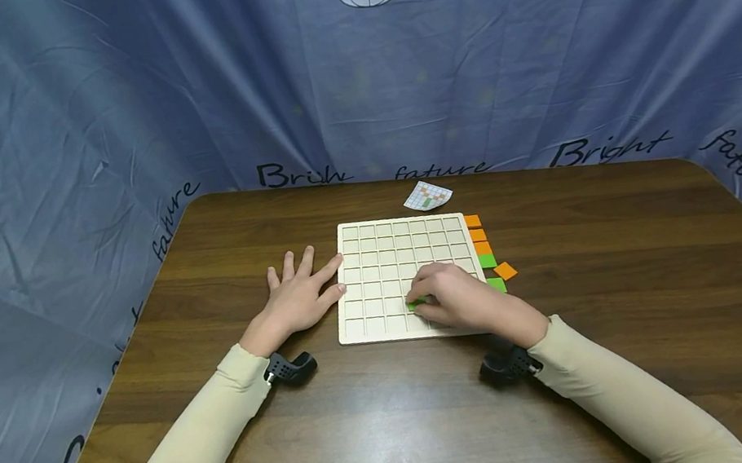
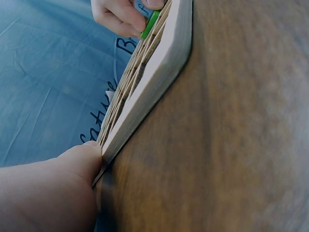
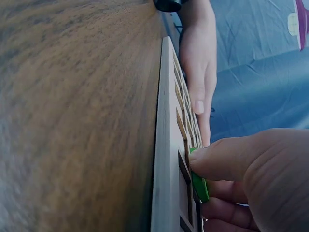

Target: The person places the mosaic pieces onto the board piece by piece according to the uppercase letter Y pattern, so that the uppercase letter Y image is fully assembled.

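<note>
A pale wooden grid board point(image 1: 377, 263) lies on the table. My right hand point(image 1: 453, 296) is over its lower right part, pinching a green square tile point(image 3: 199, 186) between thumb and fingers; the tile is tilted, close over the grid cells. In the left wrist view the same green tile point(image 2: 150, 25) shows on edge at the board's surface. My left hand point(image 1: 297, 298) lies with fingers spread at the board's left side, index finger and thumb touching its edge.
Along the board's right side lie several orange tiles point(image 1: 479, 235) and green tiles point(image 1: 487, 261), one orange tile point(image 1: 505, 271) turned askew. A small paper card point(image 1: 427, 195) with a coloured grid pattern sits behind the board. A blue curtain point(image 1: 389, 79) hangs beyond the brown table point(image 1: 644, 258).
</note>
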A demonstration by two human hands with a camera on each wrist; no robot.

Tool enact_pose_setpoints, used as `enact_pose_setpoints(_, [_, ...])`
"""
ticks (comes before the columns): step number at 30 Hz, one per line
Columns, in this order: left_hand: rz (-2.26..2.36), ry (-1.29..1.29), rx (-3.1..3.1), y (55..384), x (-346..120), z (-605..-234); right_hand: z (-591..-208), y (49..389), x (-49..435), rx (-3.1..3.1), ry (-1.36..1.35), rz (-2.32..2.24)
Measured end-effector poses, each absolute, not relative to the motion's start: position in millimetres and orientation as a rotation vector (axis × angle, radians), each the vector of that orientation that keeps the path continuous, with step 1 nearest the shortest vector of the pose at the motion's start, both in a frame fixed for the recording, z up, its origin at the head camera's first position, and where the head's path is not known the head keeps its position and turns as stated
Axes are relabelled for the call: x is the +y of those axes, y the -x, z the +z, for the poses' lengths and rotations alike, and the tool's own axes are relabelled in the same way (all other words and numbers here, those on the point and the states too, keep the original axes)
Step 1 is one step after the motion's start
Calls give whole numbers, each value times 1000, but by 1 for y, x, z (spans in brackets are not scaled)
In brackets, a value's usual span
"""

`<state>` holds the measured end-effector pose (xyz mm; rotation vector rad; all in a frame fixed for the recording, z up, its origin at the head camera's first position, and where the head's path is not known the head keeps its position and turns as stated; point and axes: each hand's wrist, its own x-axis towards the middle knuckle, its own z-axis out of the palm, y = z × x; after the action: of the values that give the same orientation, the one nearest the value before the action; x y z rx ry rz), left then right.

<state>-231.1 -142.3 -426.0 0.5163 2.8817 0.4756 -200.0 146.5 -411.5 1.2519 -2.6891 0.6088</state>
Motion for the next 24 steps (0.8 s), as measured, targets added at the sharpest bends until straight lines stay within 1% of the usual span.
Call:
enact_pose_setpoints(8, [479, -510, 2872, 230, -142, -424, -415, 199, 145, -2608, -1277, 586])
enact_pose_setpoints(24, [479, -504, 2875, 231, -142, -426, -417, 195, 141, -2587, -1231, 563])
